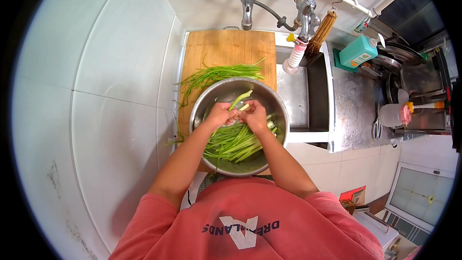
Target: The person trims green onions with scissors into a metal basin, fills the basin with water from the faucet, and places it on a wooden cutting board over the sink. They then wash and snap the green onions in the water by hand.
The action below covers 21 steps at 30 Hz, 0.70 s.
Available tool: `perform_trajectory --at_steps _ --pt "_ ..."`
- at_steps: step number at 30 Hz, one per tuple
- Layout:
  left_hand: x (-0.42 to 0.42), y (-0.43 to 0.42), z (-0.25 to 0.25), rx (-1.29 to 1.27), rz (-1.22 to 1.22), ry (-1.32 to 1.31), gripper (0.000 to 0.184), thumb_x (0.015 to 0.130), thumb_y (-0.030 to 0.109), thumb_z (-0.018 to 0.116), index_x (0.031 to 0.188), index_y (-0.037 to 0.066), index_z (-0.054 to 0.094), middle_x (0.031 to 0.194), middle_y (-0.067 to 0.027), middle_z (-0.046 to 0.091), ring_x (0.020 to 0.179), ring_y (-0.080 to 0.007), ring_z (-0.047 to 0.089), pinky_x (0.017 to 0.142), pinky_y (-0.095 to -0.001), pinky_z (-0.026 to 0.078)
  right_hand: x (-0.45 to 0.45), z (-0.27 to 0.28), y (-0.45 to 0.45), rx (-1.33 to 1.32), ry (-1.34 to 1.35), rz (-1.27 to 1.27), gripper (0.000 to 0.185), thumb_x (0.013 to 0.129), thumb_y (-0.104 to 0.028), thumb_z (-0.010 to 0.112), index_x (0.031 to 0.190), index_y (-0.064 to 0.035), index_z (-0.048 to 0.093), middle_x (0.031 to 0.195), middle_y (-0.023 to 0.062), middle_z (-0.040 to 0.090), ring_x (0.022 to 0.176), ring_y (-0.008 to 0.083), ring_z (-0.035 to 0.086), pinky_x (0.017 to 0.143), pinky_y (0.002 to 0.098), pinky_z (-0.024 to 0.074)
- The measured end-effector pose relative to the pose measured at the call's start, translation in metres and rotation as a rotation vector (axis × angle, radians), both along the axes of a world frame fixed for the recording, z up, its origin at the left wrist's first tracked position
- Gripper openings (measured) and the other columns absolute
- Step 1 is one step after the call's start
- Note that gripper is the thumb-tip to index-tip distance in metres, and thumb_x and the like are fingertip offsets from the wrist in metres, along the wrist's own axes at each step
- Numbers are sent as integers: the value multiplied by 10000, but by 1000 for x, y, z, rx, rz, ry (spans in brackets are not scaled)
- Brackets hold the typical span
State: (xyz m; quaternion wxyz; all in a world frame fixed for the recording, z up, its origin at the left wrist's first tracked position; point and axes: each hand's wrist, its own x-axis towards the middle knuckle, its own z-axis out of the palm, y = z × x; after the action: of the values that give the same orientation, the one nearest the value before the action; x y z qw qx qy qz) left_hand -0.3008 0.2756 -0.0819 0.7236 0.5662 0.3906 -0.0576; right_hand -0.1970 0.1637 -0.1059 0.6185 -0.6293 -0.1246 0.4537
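Both my hands meet over the upper half of a large steel basin (198,115). My left hand (221,114) is closed around a pale green vegetable stalk (241,98) that points up and to the right. Close beside it, my right hand (255,114) has its fingers pinched at a short pale stalk piece (244,107); the fingertips are partly hidden. Beneath my wrists, a bundle of long green stalks (236,142) lies in the basin. Thin leafy green stems (221,73) rest on the wooden board (226,48) behind the basin.
A metal sink (293,98) lies right of the board, under taps (248,7) and a ribbed pink-and-white hose (294,57). A bamboo brush (322,32) hangs there. The steel counter (353,110) holds a teal pump bottle (358,50) and scissors (377,127). A tiled wall (110,77) stands at left.
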Motion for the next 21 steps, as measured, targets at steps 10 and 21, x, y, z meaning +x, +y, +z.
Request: perform_trajectory --at_steps 10,21 --pt "-4 4 0 -61 59 -32 134 812 28 552 927 -39 565 768 -54 590 629 -108 557 605 -233 501 2 -4 0 19 48 69 372 710 27 655 983 51 403 755 167 609 594 169 600 498 251 505" --pt "-2 3 -3 344 -56 25 143 753 12 603 875 -61 589 719 -72 614 559 -91 555 512 -240 470 1 4 2 -68 -40 32 399 690 54 642 1033 29 440 774 95 593 651 151 601 512 235 501"
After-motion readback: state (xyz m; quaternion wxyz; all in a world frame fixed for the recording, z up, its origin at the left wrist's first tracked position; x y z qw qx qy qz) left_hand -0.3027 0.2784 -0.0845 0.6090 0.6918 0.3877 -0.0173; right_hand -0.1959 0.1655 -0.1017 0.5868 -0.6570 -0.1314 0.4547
